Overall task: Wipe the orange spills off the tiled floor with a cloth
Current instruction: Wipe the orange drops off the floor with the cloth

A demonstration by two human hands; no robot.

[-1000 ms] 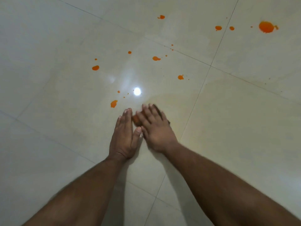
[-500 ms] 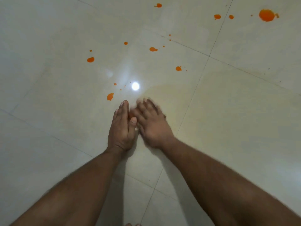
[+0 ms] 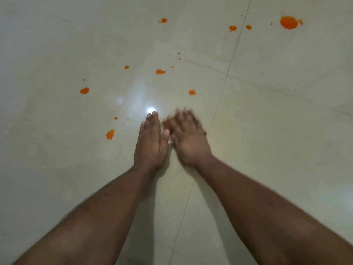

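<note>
Cloth [image 3: 166,124]: only a small orange-stained edge shows, on the floor at the left side of the right hand's fingers, between the two hands; the rest lies hidden under that hand.

Right hand [image 3: 188,138]: palm down on the cloth, fingers pointing far and slightly spread; the fingers are blurred, so it cannot be told whether they lie flat on the cloth or curl round it.

Left hand [image 3: 150,142]: flat on the tiled floor [image 3: 277,131] just left of the right hand, fingers straight and pressed together, thumb lying alongside toward the cloth. It holds nothing. Its fingertips reach the near edge of a bright light reflection [image 3: 151,110].

Orange spills: a smear [image 3: 110,134] lies to the left of the left hand, with small drops [image 3: 116,118] just beyond it. Farther out lie a blot at far left [image 3: 84,90], a drop [image 3: 192,92] beyond the right hand, another [image 3: 160,71] farther still, and a small dot [image 3: 126,67]. Near the far edge sit one splash [image 3: 163,20], a pair of drops [image 3: 232,28] astride a grout line [image 3: 223,87], and the largest blot [image 3: 289,22] at far right.

Both forearms enter from the near edge, converging toward the hands.
</note>
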